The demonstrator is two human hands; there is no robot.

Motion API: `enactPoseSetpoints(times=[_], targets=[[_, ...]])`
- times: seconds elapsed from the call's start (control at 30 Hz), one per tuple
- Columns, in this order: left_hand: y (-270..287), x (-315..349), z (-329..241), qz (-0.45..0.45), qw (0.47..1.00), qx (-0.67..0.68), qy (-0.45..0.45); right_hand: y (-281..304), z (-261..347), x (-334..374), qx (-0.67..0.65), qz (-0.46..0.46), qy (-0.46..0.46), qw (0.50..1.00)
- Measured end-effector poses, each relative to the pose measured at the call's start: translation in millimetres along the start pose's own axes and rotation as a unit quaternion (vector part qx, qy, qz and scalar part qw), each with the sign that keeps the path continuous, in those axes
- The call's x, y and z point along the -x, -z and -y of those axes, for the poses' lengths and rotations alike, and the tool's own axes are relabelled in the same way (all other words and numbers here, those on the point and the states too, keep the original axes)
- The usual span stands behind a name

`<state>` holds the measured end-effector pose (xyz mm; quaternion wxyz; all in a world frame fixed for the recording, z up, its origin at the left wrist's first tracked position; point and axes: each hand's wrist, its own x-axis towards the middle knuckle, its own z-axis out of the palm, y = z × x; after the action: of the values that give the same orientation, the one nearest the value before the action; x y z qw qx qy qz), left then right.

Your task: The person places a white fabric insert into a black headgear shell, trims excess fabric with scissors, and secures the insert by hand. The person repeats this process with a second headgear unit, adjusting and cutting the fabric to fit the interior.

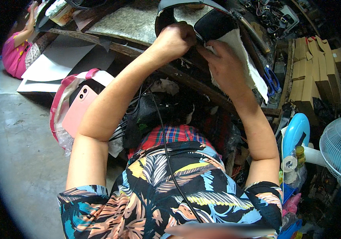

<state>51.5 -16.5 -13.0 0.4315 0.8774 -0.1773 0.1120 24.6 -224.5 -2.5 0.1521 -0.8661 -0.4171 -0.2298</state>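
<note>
My left hand (178, 35) is closed, its fingers curled at the edge of a black leather-like piece (215, 26) at the top middle. Close beside it, my right hand (225, 63) pinches the same edge between thumb and forefinger. A curved black band (166, 18) arches above both hands and seems to belong to this piece. Off-white cloth (247, 53) with a frayed edge hangs down behind my right hand. The spot between my fingertips is dark, and I cannot make out anything small held there.
Before me stands a worn workbench (132, 34). Blue-handled scissors (272, 81) lie right of the cloth. A pink phone (78, 109) rests in a pink-rimmed container (57, 107). Cardboard pieces (316, 77) and a fan (336, 145) are rightward. Another person (17, 55) sits far left by white sheets (59, 57).
</note>
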Motion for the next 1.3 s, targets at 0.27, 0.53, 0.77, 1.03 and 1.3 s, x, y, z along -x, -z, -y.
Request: enactPoseSetpoints(times=[0.27, 0.53, 0.77, 1.03, 1.3], targets=[[-2, 4, -3, 0.005, 1.000, 0.004, 0.022, -2, -2, -3, -0.034, -0.025, -0.010, 0.999], [-2, 9, -7, -0.019, 0.998, 0.039, 0.045, -2, -5, -5, -0.032, 0.001, -0.017, 0.999], [2, 3, -12, 0.012, 0.999, -0.032, 0.019, -2, -10, -2, -0.138, -0.033, -0.083, 0.986], [0, 3, -18, 0.022, 0.986, -0.158, -0.050, -7, -9, 1, -0.131, -0.065, -0.077, 0.986], [2, -9, -10, 0.064, 0.988, 0.068, 0.126, -6, -4, -1, -0.031, -0.038, -0.047, 0.998]])
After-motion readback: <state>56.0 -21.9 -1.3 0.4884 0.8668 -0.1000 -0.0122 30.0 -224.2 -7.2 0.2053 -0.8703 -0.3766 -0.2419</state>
